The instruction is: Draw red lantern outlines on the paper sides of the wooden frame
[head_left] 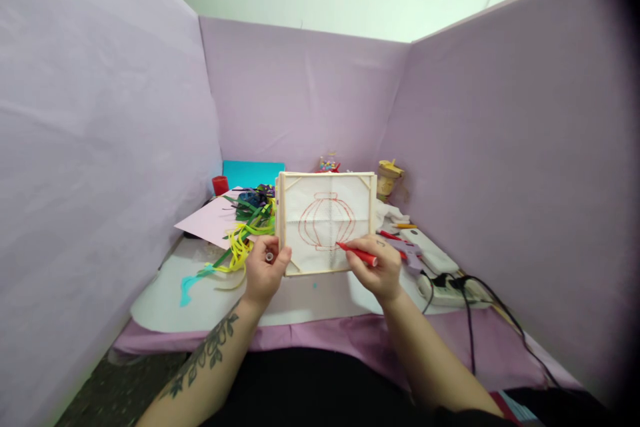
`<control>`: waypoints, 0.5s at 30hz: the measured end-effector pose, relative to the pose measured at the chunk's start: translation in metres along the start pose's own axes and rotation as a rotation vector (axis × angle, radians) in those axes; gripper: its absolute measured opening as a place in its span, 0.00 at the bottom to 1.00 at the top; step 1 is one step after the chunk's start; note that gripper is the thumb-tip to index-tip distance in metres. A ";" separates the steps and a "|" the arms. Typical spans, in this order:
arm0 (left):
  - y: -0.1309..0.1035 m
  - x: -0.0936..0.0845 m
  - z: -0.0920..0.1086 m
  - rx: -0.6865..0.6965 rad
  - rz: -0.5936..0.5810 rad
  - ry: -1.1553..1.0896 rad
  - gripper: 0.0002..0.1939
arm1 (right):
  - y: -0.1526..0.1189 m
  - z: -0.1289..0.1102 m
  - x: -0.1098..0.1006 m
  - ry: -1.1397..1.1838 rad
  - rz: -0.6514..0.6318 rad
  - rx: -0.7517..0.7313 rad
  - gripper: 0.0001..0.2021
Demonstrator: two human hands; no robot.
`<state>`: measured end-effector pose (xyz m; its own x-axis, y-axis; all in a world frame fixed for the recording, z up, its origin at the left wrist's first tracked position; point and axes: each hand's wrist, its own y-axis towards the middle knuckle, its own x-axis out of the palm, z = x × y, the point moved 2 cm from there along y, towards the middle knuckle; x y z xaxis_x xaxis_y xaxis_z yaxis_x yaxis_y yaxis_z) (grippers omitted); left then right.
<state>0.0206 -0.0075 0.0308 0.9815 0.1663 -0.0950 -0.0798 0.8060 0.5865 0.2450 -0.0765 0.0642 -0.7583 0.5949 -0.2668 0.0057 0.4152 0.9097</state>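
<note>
A wooden-framed white panel [295, 203] is held upright above the table's front part. On its face is a red outline of a lantern with curved ribs. My left hand [265, 268] grips the frame's lower left corner, thumb in front, with a small marker cap [269, 257] among its fingers. In my right hand [379, 267] is a red marker [364, 256], its tip at the lower right of the drawn lantern. The fingers of that hand are wrapped round the marker beside the frame's lower right corner.
Yellow and green paper strips [243, 245] lie left of the frame, near a pink sheet [213, 220] and a red roll [220, 185]. A power strip [450, 291] with black cables and a white box [430, 250] are at the right. Purple partitions [305, 93] enclose the table.
</note>
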 end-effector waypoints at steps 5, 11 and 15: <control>0.000 0.000 0.001 -0.012 -0.005 -0.002 0.13 | 0.002 -0.001 0.001 0.018 -0.014 0.010 0.07; 0.000 0.000 0.001 -0.020 -0.011 0.003 0.12 | -0.001 0.004 -0.007 0.108 0.068 0.135 0.04; 0.000 0.000 0.004 -0.034 -0.008 0.009 0.13 | 0.002 0.009 -0.007 0.052 0.145 0.186 0.05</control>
<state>0.0208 -0.0093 0.0341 0.9806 0.1644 -0.1070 -0.0776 0.8261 0.5582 0.2561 -0.0738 0.0653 -0.7734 0.6231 -0.1166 0.2332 0.4508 0.8616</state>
